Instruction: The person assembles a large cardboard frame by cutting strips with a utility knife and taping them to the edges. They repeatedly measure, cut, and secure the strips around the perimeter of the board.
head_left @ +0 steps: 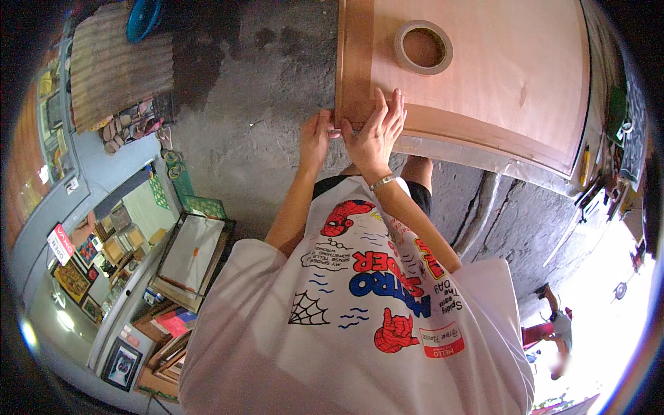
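Note:
A light wooden panel with a raised border (484, 90) lies in front of me, its near left corner closest to my hands. My left hand (316, 144) is closed at that corner, thumb and fingers pinched around a small pale piece too small to make out. My right hand (377, 138) rests on the near border, fingers stretched flat on the wood and the thumb down by the corner edge. A metal bracelet (382, 182) circles the right wrist. Farther back on the panel lies a roll of tape (424, 70), touched by neither hand.
Grey concrete floor (242, 131) spreads to the left, with a corrugated sheet (117, 76), a blue basin (143, 19) and several pairs of footwear (119, 131). Lower left are stacked frames (190, 259) and a framed picture (122, 363). Tools, including a yellow-handled one (586, 166), are along the right.

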Available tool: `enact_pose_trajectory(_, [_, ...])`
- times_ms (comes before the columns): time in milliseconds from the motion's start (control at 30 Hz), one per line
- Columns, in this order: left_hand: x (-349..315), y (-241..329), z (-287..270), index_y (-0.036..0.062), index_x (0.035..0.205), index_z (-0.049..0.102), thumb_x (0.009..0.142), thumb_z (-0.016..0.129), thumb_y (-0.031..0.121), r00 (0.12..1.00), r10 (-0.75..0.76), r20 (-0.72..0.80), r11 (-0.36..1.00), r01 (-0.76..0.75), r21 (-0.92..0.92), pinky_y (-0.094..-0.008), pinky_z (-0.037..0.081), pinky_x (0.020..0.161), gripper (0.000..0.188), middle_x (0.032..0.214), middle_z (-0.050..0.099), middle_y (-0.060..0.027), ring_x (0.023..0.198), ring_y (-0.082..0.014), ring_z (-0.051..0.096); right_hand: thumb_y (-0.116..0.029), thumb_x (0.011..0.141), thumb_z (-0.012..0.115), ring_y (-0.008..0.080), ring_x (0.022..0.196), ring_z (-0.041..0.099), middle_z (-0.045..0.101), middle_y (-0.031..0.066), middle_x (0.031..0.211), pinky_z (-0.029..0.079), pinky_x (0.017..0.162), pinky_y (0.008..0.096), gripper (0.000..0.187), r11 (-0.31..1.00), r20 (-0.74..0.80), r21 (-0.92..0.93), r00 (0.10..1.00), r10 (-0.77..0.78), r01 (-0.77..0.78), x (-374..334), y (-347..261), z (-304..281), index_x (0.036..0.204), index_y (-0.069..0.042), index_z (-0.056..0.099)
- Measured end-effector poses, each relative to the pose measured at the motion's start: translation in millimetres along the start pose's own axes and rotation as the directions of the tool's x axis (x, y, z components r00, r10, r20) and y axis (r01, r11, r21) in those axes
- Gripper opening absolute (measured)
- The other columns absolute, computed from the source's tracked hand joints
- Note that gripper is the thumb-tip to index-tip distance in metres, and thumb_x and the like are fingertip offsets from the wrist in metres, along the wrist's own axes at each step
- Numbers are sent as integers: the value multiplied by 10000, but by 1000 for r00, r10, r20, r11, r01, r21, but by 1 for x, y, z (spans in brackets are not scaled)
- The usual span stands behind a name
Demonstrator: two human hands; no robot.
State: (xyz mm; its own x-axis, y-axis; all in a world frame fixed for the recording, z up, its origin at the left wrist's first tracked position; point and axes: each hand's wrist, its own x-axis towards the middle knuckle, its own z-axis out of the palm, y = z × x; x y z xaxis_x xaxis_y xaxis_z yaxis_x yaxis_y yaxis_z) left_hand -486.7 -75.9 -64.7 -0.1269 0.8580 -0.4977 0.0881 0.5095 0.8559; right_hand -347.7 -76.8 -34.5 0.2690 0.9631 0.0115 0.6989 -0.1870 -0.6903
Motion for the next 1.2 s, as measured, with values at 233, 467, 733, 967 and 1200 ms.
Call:
enact_pose_trajectory(233, [-3,0,2,-42,1080,690,1112,496,405,998,65,25,997,-66,43,-313,605,732,488,919,735,-124,833,-184,734,-288,785,818,528,1520,194,203,331,1636,174,1245,627,941,1000,-63,8,998,-7,8,12,1,10,1557,-61,330])
enact_pose_trajectory(467, [-1,-4,25,-5,938,652,1075,592,389,987,153,-51,984,-148,95,-307,565,601,421,807,696,-108,714,-157,701,-290,907,708,429,1568,197,213,233,1697,157,1269,591,746,999,-17,8,999,-31,31,1,9,6,1561,-97,408])
enact_pose_trajectory(733, [11,1,37,22,770,567,1021,662,477,973,98,-208,949,-29,313,-367,464,452,528,579,577,-69,504,-178,618,-188,957,610,247,1545,348,390,64,1669,267,1253,489,628,898,321,-327,929,-186,293,-15,73,-96,1564,-110,468])
enact_pose_trajectory(967, [10,0,30,11,841,562,1030,649,470,989,121,-85,942,-87,324,-339,482,442,504,649,600,-80,531,-176,646,-168,1014,559,346,1518,385,431,95,1640,320,1226,519,545,923,58,-377,997,-57,75,-23,125,-120,1548,-87,483])
enact_pose_trajectory(1200, [7,22,32,-2,1017,616,1037,642,436,1000,-15,3,963,13,268,-286,519,437,440,772,642,-71,576,-155,671,-167,948,582,278,1523,392,443,94,1633,300,1250,489,583,961,237,44,932,-274,271,-26,26,-21,1519,-67,514])
